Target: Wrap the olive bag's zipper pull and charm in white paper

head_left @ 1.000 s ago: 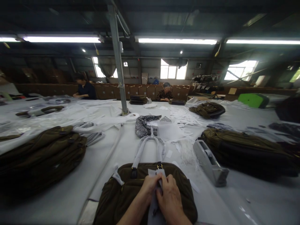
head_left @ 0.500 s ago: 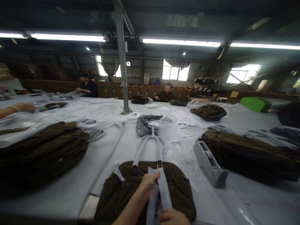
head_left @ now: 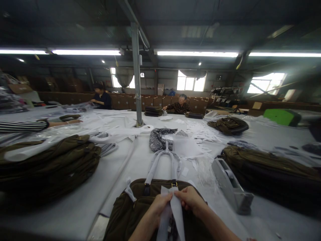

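An olive-brown handbag (head_left: 125,209) lies flat on the table before me, its two handles (head_left: 152,170) wrapped in white and stretched away from me. Over the bag's front runs a white paper strip (head_left: 177,212), with dark hardware partly showing beneath it. My left hand (head_left: 162,204) pinches the strip's upper end from the left. From the right, my right hand (head_left: 189,199) pinches the same end close to the gold ring at the handle base. Both hands rest just above the bag, almost touching each other.
Olive bags are stacked at left (head_left: 50,170) and right (head_left: 271,177). A grey tape dispenser (head_left: 233,185) stands right of the handbag. Beyond lie patterned fabric (head_left: 157,139) and paper scraps. A metal post (head_left: 136,77) rises from the table. A co-worker's striped sleeve (head_left: 23,126) reaches in at left.
My right hand has moved up from the strip's lower part to its top, beside my left hand. The co-worker's arm at left reaches further in. The view has shifted slightly.
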